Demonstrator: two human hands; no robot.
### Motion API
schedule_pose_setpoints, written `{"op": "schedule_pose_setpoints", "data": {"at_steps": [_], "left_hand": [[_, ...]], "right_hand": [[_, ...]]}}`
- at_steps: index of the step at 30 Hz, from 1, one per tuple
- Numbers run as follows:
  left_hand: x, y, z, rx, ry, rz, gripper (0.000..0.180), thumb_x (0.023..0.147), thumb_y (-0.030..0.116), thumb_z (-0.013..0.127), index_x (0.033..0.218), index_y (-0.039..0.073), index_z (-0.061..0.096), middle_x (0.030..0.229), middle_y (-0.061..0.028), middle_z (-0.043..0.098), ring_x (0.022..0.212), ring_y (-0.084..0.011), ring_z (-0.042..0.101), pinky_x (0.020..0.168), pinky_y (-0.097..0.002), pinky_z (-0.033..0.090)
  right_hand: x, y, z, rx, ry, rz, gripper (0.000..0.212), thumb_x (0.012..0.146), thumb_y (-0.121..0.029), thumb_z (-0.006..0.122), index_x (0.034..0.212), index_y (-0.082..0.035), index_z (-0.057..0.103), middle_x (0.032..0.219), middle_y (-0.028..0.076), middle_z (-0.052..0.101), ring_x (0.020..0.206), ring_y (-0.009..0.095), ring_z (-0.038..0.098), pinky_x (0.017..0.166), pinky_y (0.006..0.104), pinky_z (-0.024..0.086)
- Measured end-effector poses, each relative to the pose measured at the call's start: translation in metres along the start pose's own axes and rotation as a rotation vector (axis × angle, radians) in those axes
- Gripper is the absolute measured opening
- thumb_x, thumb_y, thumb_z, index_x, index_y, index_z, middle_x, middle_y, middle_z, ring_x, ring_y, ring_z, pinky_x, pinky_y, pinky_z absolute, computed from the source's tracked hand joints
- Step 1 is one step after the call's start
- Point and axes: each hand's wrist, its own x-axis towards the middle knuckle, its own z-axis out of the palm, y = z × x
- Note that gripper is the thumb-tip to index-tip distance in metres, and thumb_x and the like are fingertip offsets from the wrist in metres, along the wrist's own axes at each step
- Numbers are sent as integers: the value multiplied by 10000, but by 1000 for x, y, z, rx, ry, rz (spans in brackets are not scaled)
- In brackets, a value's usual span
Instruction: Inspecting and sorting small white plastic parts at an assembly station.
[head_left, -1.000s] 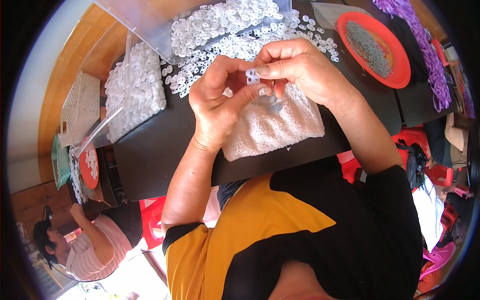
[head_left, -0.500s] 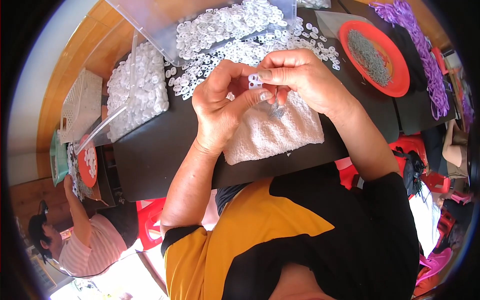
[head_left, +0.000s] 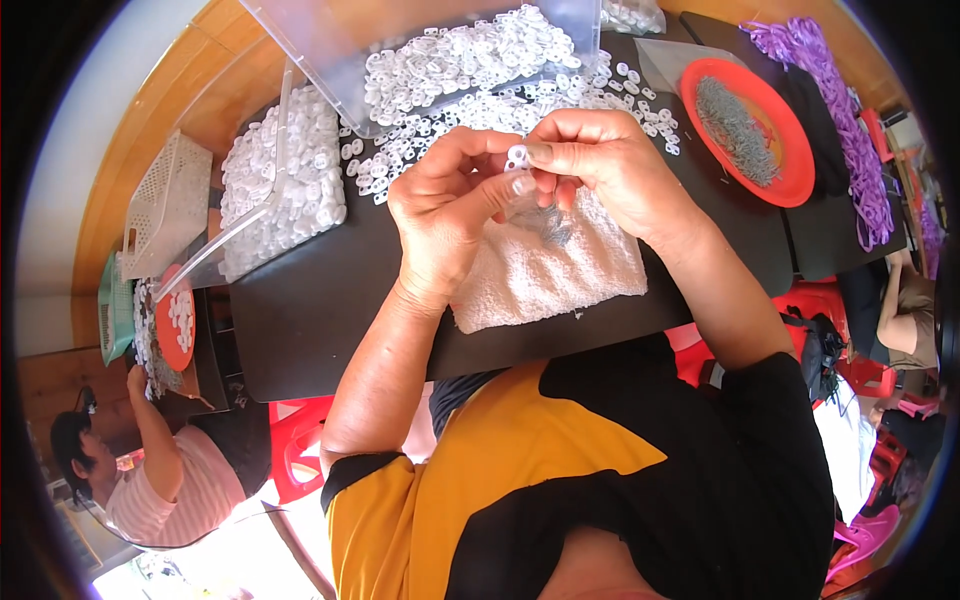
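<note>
A small white plastic piece with two round holes [head_left: 517, 156] is pinched in the fingertips above the folded pale towel [head_left: 545, 285]. My left hand [head_left: 445, 210] has its thumb and forefinger closed at the piece's left side. My right hand [head_left: 610, 170] grips its right side between thumb and curled fingers. Whether a small metal part is also in my fingers cannot be made out. Under my hands a little pile of thin grey metal pieces [head_left: 553, 228] lies on the towel, partly hidden by the fingers.
Behind my hands, white pieces spill from a tipped clear bin [head_left: 350, 110]. More fill a clear container [head_left: 280, 180] at left. A red plate [head_left: 797, 180] of grey metal pieces and purple ribbons [head_left: 868, 150] are at right. A co-worker [head_left: 170, 470] sits at left.
Both hands stay together over the towel. The white piece has turned a little in the fingers, and the whole view has shifted slightly.
</note>
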Motion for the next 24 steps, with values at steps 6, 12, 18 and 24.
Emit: {"op": "schedule_pose_setpoints", "data": {"at_steps": [6,12,18,24], "left_hand": [[1,-5,-3,-62,55,-21,146,851,-61,656,996,-43,660,819,-66,651,678,-104,583,550,-234,473],[-2,0,9,-108,135,-65,94,871,-22,653,964,-6,657,780,-25,635,637,-65,556,520,-200,442],[1,0,2,-39,93,-261,106,901,80,627,928,-22,638,756,-79,648,601,-118,577,496,-231,426],[2,-10,-4,-89,76,-312,139,877,121,627,899,-16,632,714,-69,622,542,-127,548,453,-236,392]], "right_hand": [[0,0,7,-189,70,-77,164,937,-178,613,897,-24,650,714,4,610,653,73,572,564,216,443],[7,-17,9,-265,97,-79,174,908,-165,636,833,-9,641,678,1,582,623,68,537,547,214,424],[11,-7,9,-237,123,-61,151,897,-143,636,823,-11,636,674,7,579,612,74,537,539,223,422],[12,-1,8,-204,132,-29,150,895,-140,641,817,-13,630,668,3,571,606,77,524,544,228,417]]}}
